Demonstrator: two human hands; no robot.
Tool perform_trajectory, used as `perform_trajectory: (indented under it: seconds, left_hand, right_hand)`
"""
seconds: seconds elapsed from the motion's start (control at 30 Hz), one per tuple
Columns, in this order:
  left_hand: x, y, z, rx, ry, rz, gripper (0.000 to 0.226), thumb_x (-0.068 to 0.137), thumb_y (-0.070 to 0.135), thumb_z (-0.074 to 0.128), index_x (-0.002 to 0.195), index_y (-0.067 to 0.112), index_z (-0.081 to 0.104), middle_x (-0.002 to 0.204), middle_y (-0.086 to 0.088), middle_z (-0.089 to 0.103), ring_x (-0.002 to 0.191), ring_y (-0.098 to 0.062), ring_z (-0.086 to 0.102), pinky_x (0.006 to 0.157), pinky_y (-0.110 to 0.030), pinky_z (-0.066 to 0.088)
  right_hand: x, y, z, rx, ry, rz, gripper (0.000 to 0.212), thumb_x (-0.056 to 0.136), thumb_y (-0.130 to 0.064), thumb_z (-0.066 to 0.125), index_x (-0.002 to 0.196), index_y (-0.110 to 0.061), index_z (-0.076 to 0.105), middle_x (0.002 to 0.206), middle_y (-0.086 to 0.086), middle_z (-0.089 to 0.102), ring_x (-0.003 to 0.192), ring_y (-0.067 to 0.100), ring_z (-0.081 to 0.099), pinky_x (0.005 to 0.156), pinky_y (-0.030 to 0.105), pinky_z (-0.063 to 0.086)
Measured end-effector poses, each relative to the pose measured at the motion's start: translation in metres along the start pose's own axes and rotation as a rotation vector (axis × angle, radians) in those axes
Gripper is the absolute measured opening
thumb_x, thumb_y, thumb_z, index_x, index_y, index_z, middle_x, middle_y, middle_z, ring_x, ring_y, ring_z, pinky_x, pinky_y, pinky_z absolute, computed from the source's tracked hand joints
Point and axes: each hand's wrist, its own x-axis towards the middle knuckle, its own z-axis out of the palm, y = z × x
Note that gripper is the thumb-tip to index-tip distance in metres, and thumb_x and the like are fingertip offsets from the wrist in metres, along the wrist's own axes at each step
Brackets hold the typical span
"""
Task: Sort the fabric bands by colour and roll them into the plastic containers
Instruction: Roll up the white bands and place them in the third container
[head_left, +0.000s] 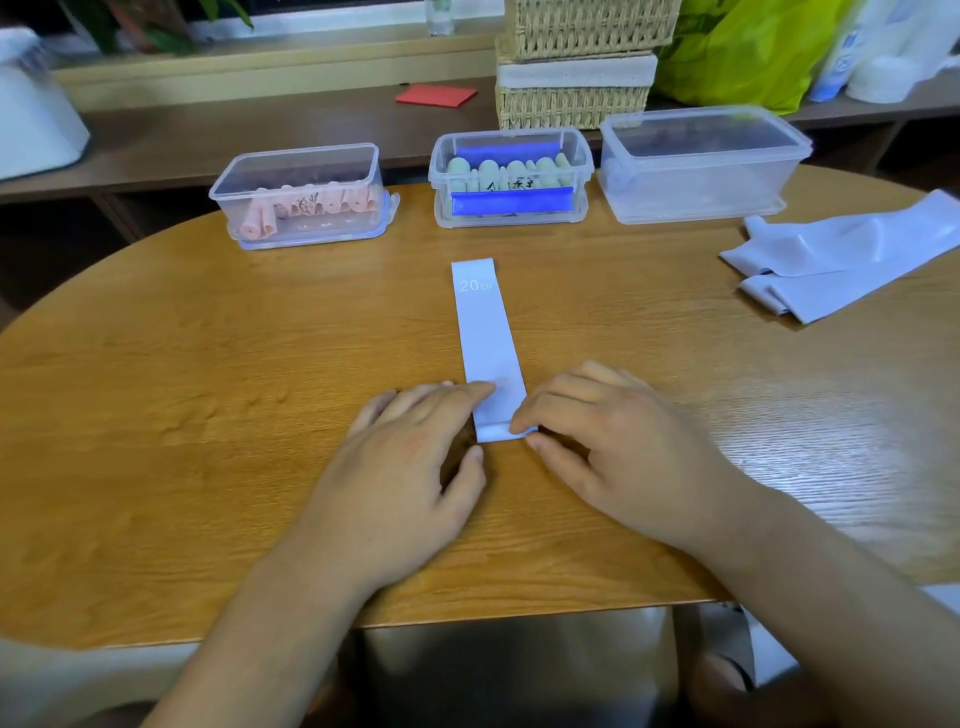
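- Lilac stretchy fabric band (485, 338), long flat strip printed "20 LB", laid lengthwise mid-desk (208, 415), near end folded into a narrow first turn.
- Left hand (415, 447): fingers pretty much straight, tips pressing flat on the band's left edge, gripping nothing.
- Right hand (597, 431): forefinger and thumb pinching that folded end.
- Far side, row of clear plastic boxes: pink box (301, 195) with peachy rolls, green box (511, 176) with pale green rolls and blue clips, lidded box (696, 166).
- Limp creased heap of lilac bands (841, 260) at the right edge.
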Motion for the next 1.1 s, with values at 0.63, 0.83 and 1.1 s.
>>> perform_trajectory:
  seconds: [0.63, 0.83, 1.1]
  left_hand:
    - [0.002, -0.002, -0.002, -0.066, 0.02, 0.058, 0.043, 0.1, 0.039, 0.05, 0.143, 0.039, 0.053, 0.147, 0.023, 0.049, 0.143, -0.004, 0.039, 0.117, -0.039, 0.04]
    - [0.003, -0.003, 0.0, -0.042, 0.018, 0.022, 0.052, 0.1, 0.045, 0.046, 0.152, 0.04, 0.049, 0.155, 0.023, 0.045, 0.15, -0.006, 0.032, 0.123, -0.036, 0.033]
    - [0.004, -0.001, 0.001, -0.091, 0.038, -0.038, 0.067, 0.102, 0.042, 0.056, 0.162, 0.031, 0.031, 0.158, 0.017, 0.041, 0.15, -0.003, 0.03, 0.125, -0.033, 0.03]
  right_hand:
    - [0.004, -0.001, 0.001, -0.034, -0.026, 0.1, 0.042, 0.107, -0.043, 0.048, 0.147, -0.033, 0.057, 0.135, -0.017, 0.053, 0.122, 0.007, 0.045, 0.098, 0.039, 0.051]
    - [0.003, -0.003, -0.001, -0.029, -0.016, 0.07, 0.032, 0.102, -0.026, 0.057, 0.133, -0.032, 0.062, 0.133, -0.019, 0.055, 0.12, 0.008, 0.051, 0.096, 0.038, 0.049]
    - [0.013, 0.001, 0.002, -0.042, -0.019, 0.099, 0.03, 0.103, -0.033, 0.054, 0.132, -0.035, 0.059, 0.127, -0.02, 0.058, 0.116, 0.01, 0.051, 0.093, 0.04, 0.049]
